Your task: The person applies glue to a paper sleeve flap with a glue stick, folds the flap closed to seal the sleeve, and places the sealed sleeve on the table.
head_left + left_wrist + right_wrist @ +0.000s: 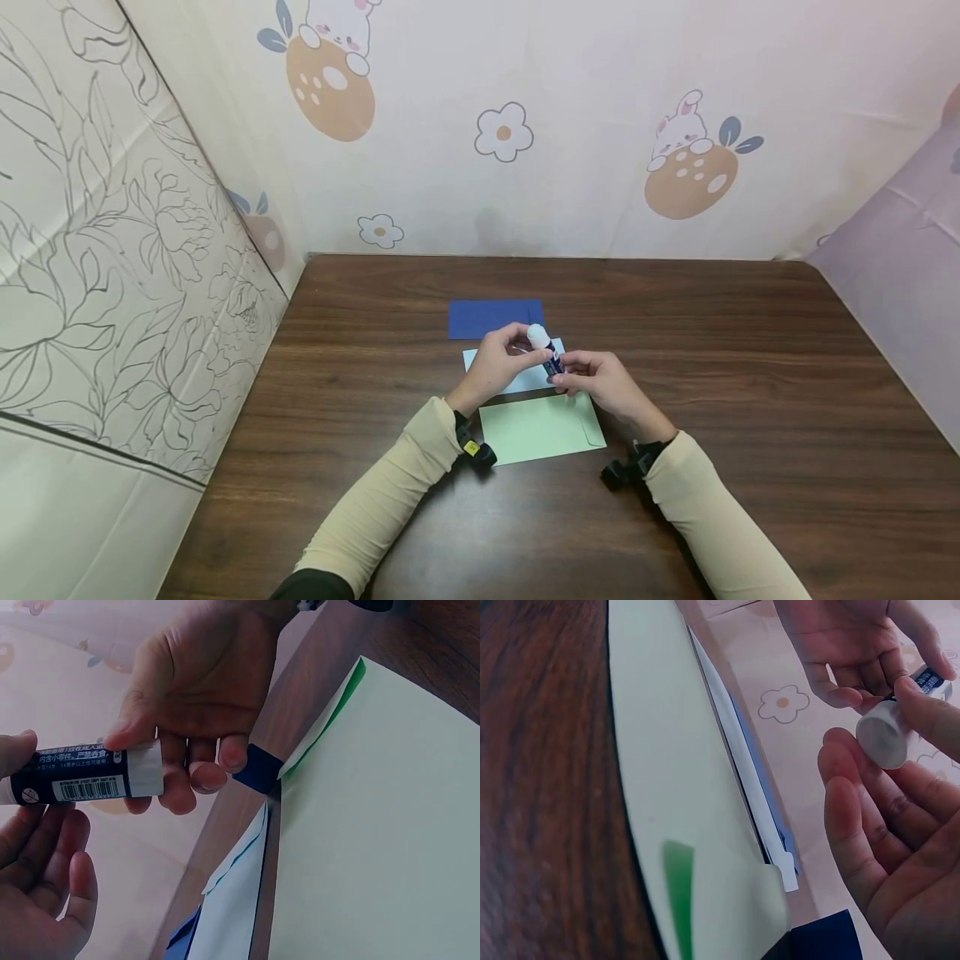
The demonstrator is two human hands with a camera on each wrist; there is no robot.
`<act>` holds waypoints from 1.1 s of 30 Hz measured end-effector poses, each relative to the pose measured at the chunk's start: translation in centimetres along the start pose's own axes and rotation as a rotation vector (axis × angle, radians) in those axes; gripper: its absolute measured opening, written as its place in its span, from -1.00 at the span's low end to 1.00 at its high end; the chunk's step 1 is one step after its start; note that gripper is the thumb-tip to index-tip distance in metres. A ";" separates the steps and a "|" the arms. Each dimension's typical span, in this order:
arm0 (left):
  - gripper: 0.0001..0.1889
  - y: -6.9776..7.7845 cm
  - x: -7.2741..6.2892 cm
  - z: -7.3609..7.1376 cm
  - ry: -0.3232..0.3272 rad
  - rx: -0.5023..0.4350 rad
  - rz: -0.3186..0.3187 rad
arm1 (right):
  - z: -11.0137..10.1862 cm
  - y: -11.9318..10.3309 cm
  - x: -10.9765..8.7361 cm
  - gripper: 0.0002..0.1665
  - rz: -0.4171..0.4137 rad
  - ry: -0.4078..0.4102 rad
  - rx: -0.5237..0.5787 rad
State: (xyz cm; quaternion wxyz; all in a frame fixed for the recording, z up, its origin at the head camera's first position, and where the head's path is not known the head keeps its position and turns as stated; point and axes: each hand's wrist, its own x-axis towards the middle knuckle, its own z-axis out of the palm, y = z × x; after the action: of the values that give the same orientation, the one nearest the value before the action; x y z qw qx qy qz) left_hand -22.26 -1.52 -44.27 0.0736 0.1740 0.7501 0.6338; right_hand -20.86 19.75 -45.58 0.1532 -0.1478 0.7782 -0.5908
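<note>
A glue stick (553, 358) with a dark blue label and white ends is held between both hands above the envelopes, its white cap tilted up and away. My left hand (497, 362) pinches it near the cap. My right hand (600, 382) grips the lower end between thumb and fingers. In the left wrist view, printed text and a barcode show on the glue stick (82, 776); its far left end is cut off. Below the hands lie a light green envelope (540, 429) and a light blue envelope (528, 382), the latter partly covered by the hands.
A dark blue envelope (487, 319) lies farthest back on the brown wooden table (360, 333). A small dark blue object (829, 937), partly cut off, shows beside the green envelope in the right wrist view. Printed cloth (585, 183) hangs behind the table.
</note>
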 end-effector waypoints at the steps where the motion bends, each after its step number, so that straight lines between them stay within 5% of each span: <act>1: -0.70 0.0 0.0 0.0 -0.001 -0.001 -0.004 | 0.0 0.0 0.0 -0.63 -0.002 0.002 -0.003; 7: -0.72 -0.1 -0.1 0.3 -0.027 -0.025 -0.026 | 0.1 0.1 0.0 -0.63 -0.027 0.007 -0.013; 13: -0.65 -0.5 -0.2 0.5 -0.044 -0.045 0.027 | 0.3 0.1 0.1 -0.64 -0.057 -0.009 -0.006; 27: -0.67 -0.4 -0.4 0.5 -0.042 -0.073 0.046 | -0.2 -0.6 0.0 -0.63 -0.116 -0.191 -0.053; 33: -0.66 -0.4 -0.3 0.6 -0.031 -0.091 0.044 | -0.2 -0.3 0.0 -0.63 -0.103 -0.134 -0.070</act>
State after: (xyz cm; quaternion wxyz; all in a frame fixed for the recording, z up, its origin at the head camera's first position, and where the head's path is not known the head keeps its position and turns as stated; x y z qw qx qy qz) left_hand -21.82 -1.17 -44.84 0.0790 0.1967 0.7153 0.6658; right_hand -20.91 19.87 -45.26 0.1687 -0.2321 0.7777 -0.5593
